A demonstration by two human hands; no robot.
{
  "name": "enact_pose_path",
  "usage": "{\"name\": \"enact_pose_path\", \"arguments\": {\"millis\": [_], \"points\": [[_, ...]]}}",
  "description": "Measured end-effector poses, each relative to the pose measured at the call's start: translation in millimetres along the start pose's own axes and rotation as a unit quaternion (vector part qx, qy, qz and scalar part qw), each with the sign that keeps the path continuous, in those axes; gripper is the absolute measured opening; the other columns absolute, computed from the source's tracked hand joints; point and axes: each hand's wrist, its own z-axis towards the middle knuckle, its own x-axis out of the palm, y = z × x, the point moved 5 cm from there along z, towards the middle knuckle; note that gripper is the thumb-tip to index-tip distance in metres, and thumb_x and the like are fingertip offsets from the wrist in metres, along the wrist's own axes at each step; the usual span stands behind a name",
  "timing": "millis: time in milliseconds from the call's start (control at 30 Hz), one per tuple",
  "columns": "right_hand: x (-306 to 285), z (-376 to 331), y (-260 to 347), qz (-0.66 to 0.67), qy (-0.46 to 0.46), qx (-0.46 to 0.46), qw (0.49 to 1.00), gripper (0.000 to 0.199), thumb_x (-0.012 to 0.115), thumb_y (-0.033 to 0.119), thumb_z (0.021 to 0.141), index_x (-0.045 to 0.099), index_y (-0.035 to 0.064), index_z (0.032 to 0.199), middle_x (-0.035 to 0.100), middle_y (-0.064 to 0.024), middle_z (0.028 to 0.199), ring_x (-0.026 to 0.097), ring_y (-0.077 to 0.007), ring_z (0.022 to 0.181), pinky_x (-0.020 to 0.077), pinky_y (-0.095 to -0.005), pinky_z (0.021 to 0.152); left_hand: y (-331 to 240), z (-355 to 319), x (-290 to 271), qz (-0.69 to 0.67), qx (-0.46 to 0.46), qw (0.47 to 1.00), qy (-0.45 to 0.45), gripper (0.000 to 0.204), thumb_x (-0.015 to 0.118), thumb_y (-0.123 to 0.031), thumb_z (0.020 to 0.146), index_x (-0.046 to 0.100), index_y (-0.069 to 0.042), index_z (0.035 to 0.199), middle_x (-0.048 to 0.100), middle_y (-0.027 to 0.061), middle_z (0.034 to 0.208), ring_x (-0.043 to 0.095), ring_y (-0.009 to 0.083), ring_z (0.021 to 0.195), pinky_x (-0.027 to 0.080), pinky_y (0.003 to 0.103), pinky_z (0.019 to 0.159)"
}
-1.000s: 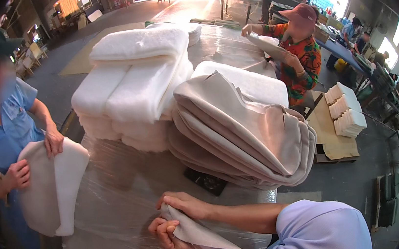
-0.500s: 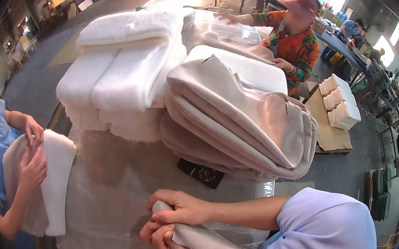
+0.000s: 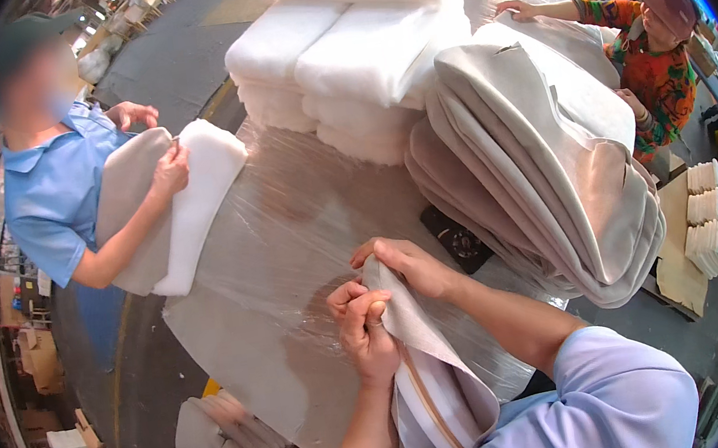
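Note:
Both my hands grip a grey fabric cover (image 3: 445,356) with a white inner side and a thin tan strip along it. It hangs lengthwise from my hands toward my body. My left hand (image 3: 363,325) is closed on its left edge, thumb and fingers pinching the cloth. Around the narrow top end of the cover, my right hand (image 3: 413,266) is closed, just beyond the left. Right of my hands rises a pile of grey-beige fabric covers (image 3: 505,181). A dark flat object (image 3: 458,237) lies partly under that pile.
Plastic film covers the table (image 3: 247,325). White padding (image 3: 357,47) is stacked at the far side. At left a person in blue (image 3: 64,196) holds a grey cover and white padding; another person (image 3: 665,74) stands far right. Grey shaped pieces (image 3: 216,444) are stacked lower left.
My view has swung left, bringing the lower-left stack into sight. My hands still grip the cover, now seen more upright. The left person's hands have shifted on their piece.

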Motion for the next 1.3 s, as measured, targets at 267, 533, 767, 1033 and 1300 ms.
{"name": "enact_pose_path", "arguments": {"millis": [267,533,767,1033,1300], "points": [[-24.9,-17.1,-6.0,0.066,-0.058,0.022,0.996,0.058,0.055,0.055,0.104,0.069,0.0010,0.117,0.066,-0.0121,0.117,0.061,-0.0207,0.108,0.0483,-0.0357,0.096,8.2,-83.1,-15.4,-0.233,-0.346,0.882,-0.220,0.039,0.068,-0.028,0.103,0.062,-0.003,0.132,0.064,0.0077,0.120,0.059,0.0252,0.117,0.048,0.038,0.102],[-43.3,-28.0,-5.6,0.369,-0.176,0.029,0.912,0.052,0.058,0.049,0.100,0.071,0.0051,0.075,0.067,-0.0072,0.082,0.065,-0.0211,0.069,0.0534,-0.0361,0.068,34.0,-255.5,-41.1,-0.421,-0.554,0.718,0.003,0.045,0.073,-0.032,0.099,0.062,-0.004,0.133,0.066,0.0057,0.118,0.061,0.0236,0.113,0.050,0.039,0.100],[9.0,-63.0,83.8,0.564,0.010,-0.073,0.822,0.053,0.055,0.054,0.103,0.076,0.0084,0.086,0.072,-0.0056,0.120,0.062,-0.0279,0.123,0.0510,-0.0498,0.105,14.4,-283.6,-157.3,-0.346,-0.442,0.825,-0.066,0.051,0.077,-0.035,0.096,0.063,-0.004,0.134,0.068,0.0039,0.117,0.064,0.0223,0.110,0.052,0.039,0.099],[-17.8,-133.1,51.6,-0.027,0.061,0.031,0.997,0.066,0.048,0.056,0.108,0.052,0.0067,0.153,0.057,-0.0110,0.147,0.051,-0.0228,0.134,0.0476,-0.0413,0.107,-121.5,-239.4,-235.8,-0.035,-0.271,0.958,-0.093,0.073,0.099,-0.035,0.069,0.068,-0.001,0.125,0.073,0.0053,0.115,0.069,0.0188,0.103,0.056,0.030,0.092],[-26.3,-162.6,-13.6,-0.081,-0.173,0.011,0.982,0.067,0.043,0.059,0.109,0.076,0.0024,0.097,0.067,-0.0039,0.086,0.060,-0.0139,0.082,0.0463,-0.0308,0.076,-109.0,-266.3,-146.5,0.308,-0.236,0.918,0.082,0.061,0.095,-0.028,0.071,0.071,-0.004,0.121,0.073,0.0163,0.117,0.071,0.0335,0.106,0.055,0.042,0.093]]}}
